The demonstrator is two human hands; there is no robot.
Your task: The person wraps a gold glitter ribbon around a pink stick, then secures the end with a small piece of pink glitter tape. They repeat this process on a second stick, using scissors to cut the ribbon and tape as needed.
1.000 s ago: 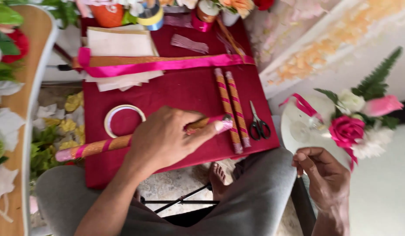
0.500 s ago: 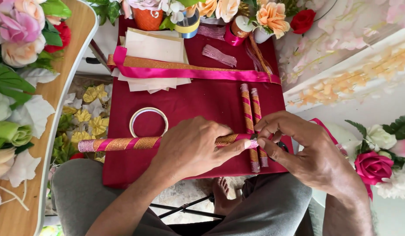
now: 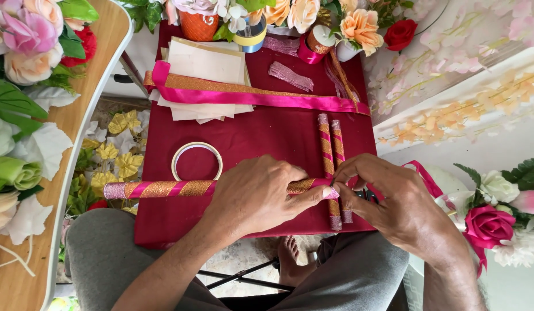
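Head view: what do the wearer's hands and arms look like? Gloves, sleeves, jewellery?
Two bare hands, left hand and right hand: no gloves, and no rings or watch visible. Both forearms are uncovered as far as the frame shows, with no sleeve edge in view. The only clothing seen is grey trousers over the knees.

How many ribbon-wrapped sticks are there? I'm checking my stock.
3: one stick lies crosswise, held by the left hand and right hand; two finished sticks lie side by side on the red cloth.

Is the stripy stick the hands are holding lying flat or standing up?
Lying flat. The pink-and-gold wrapped stick stretches sideways across the maroon cloth; the left hand grips its middle, and the right hand pinches its end.
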